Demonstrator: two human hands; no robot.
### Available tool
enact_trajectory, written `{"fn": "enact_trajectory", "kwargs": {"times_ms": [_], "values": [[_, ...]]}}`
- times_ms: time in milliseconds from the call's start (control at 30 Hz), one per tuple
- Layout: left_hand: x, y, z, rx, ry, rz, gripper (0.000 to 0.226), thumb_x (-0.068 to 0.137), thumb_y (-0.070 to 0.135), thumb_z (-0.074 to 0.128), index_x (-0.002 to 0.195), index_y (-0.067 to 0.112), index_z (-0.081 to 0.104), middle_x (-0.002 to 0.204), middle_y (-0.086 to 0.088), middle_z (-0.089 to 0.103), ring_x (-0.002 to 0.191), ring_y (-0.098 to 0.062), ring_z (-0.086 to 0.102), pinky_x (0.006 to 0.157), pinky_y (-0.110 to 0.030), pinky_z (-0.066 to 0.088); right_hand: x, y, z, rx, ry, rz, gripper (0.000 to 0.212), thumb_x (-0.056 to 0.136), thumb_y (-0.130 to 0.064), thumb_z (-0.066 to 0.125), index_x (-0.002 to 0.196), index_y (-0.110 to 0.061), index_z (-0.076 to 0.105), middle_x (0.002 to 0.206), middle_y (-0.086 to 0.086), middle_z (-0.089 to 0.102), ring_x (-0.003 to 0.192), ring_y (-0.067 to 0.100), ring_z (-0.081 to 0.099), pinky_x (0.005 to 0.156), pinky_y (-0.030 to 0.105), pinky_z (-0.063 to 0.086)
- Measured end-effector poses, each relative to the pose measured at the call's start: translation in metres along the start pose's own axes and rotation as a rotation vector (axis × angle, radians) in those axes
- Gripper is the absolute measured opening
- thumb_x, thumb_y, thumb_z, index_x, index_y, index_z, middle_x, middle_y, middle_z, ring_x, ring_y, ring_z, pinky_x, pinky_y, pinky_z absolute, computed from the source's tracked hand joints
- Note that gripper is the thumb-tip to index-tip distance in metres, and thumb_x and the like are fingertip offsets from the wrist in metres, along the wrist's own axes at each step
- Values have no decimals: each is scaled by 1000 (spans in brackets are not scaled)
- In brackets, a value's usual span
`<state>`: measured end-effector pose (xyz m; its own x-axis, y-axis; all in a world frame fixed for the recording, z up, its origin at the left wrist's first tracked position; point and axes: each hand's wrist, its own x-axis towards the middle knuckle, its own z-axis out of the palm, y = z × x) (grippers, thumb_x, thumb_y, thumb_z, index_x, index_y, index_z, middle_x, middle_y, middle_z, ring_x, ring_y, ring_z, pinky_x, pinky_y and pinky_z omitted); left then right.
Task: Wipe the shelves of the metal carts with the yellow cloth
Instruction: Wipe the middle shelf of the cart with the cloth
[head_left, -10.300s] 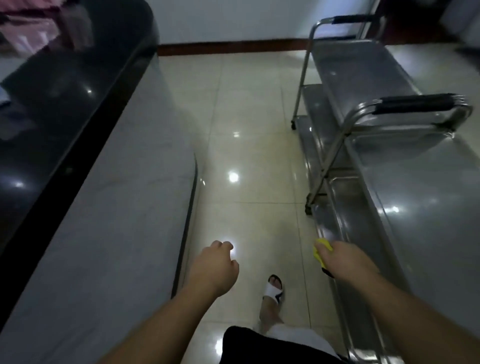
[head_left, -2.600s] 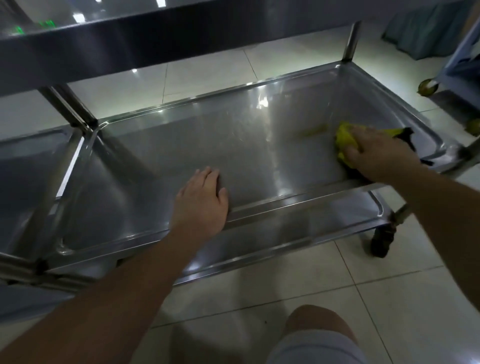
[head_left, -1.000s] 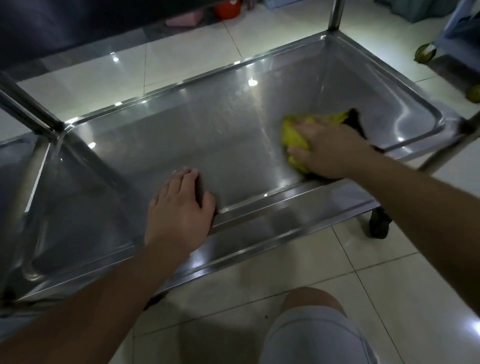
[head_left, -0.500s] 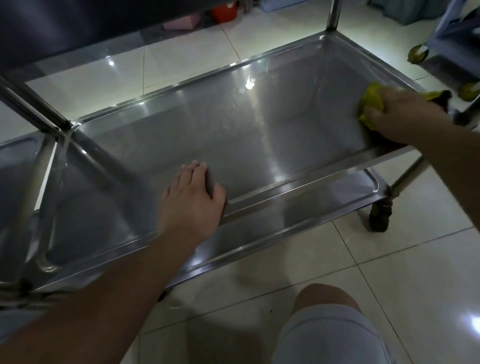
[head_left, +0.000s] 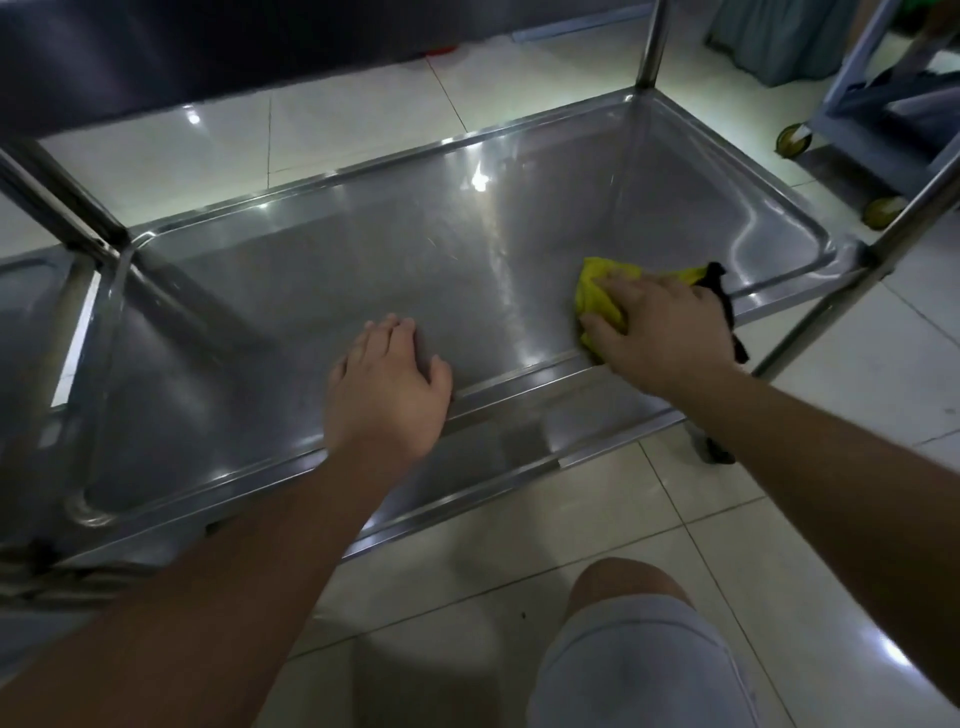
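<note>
A metal cart's middle shelf (head_left: 363, 270), a shiny steel tray with a raised rim, fills the centre of the view. My right hand (head_left: 660, 327) presses the yellow cloth (head_left: 597, 291) flat on the shelf near its front right part, with the fingers spread over it. A black edge of the cloth (head_left: 724, 291) sticks out behind the hand. My left hand (head_left: 387, 389) rests flat on the shelf's front rim, fingers straight. A lower shelf (head_left: 493, 457) shows beneath the front rim.
The cart's upper shelf (head_left: 208, 57) overhangs at the top. Posts stand at the back right (head_left: 652, 47) and left (head_left: 62, 208). A second cart's shelf (head_left: 31, 322) abuts on the left. A blue wheeled cart (head_left: 883, 135) stands at the right. My knee (head_left: 628, 634) is below on the tiled floor.
My right hand has slid the yellow cloth back leftward from the shelf's right end toward the front middle. My left hand has stayed on the front rim.
</note>
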<state>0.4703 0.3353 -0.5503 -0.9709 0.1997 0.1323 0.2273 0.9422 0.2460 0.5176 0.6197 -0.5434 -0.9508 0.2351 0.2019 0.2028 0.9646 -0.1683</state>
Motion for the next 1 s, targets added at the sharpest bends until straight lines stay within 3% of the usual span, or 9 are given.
{"fn": "enact_trajectory", "kwargs": {"times_ms": [133,267,500,567,667,800,900,1000], "values": [[1,-2,-1,-8,-18,-6,51,103,34,42,152,21,47,164,-1,40,153,-22,32,121,-43,25,-25,-58,13,31,96,-78,50,92,-64,44,112,-28,73,114,-4,76,108,29,64,87,41,42],[7,-6,-2,-59,-53,-6,50,106,29,41,154,20,46,166,-1,37,155,-22,29,123,-41,23,-35,-88,16,5,165,-89,41,93,-60,49,91,-26,71,95,-4,75,95,30,63,79,40,39],[19,-19,-18,-117,-247,64,49,106,21,42,154,12,43,169,-11,29,157,-29,23,127,-38,19,-43,-105,5,71,202,-121,46,96,-58,51,76,-20,65,75,2,63,85,33,62,74,40,39],[16,-22,-27,-130,-295,84,42,106,14,40,146,4,51,162,-17,38,152,-33,32,123,-33,21,-44,-110,2,71,185,-110,46,98,-59,50,70,-23,56,69,-2,51,83,32,61,72,38,35],[-4,-32,-34,-146,-258,97,36,104,17,41,129,1,61,142,-21,56,134,-37,50,112,-36,36,-47,-115,3,43,179,-120,47,98,-60,50,68,-24,48,68,-3,47,79,32,60,71,38,33],[-43,-51,-40,-59,-200,168,58,94,40,29,134,10,60,149,-14,53,133,-37,52,113,-46,42,-55,-119,3,11,212,-141,40,96,-57,53,72,-25,47,78,5,63,82,34,60,72,39,35],[-56,-74,-46,-10,-160,167,44,102,39,38,134,17,59,148,-8,53,130,-35,53,108,-43,43,-52,-121,-5,3,111,-128,49,98,-63,42,73,-22,52,78,3,62,84,33,60,76,41,41],[-62,-102,-51,-19,-90,162,33,104,35,45,128,19,62,141,-6,56,124,-35,56,102,-42,44,-61,-134,-16,0,68,-178,58,100,-65,39,65,-20,53,65,-2,50,71,32,58,66,37,41]]}}
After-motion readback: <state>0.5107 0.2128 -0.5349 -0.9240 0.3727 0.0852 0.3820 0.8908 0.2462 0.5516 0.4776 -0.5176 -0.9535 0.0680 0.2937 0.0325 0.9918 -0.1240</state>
